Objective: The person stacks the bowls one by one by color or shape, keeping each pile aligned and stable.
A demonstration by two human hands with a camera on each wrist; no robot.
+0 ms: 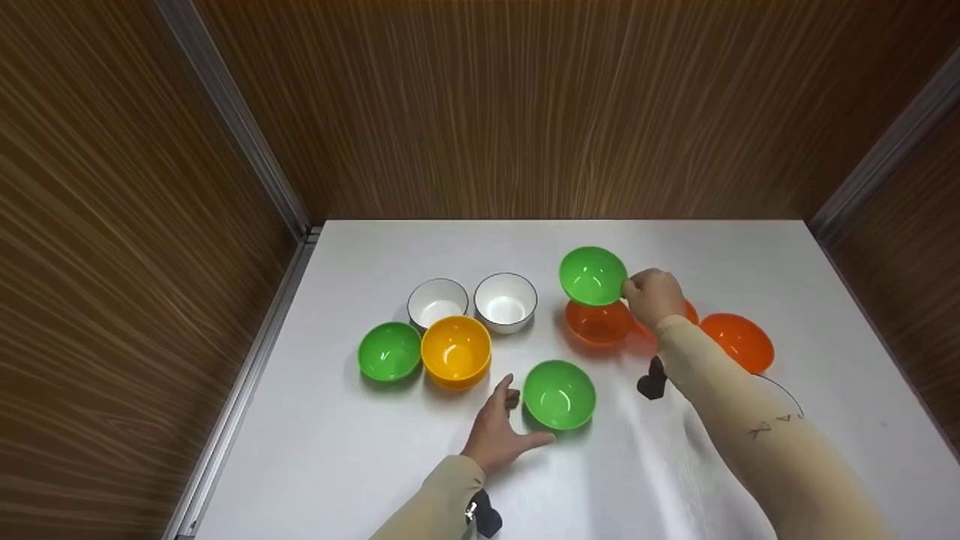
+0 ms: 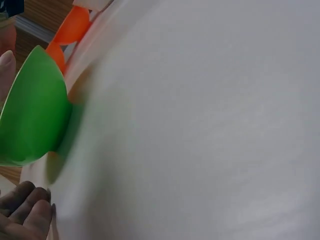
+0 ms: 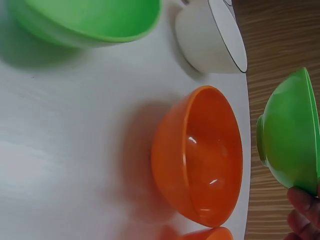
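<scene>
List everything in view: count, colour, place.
Green bowls: 3, green, left bowl, front bowl, raised bowl
Yellow bowl: 1, yellow, left of centre
Orange bowls: 3, orange, right, one partly hidden
White bowls: 3, dark-rimmed white, two back, one right, mostly hidden
Table: 1, white, under bowls
Wood-grain panels: 3, brown, back and sides
Metal strips: 3, grey, two corners, table's left edge
Wrist attachments: 2, black, both wrists
Sleeves: 2, beige, arms
Hands: 2, bare, left hand beside front bowl, right hand gripping raised bowl
</scene>
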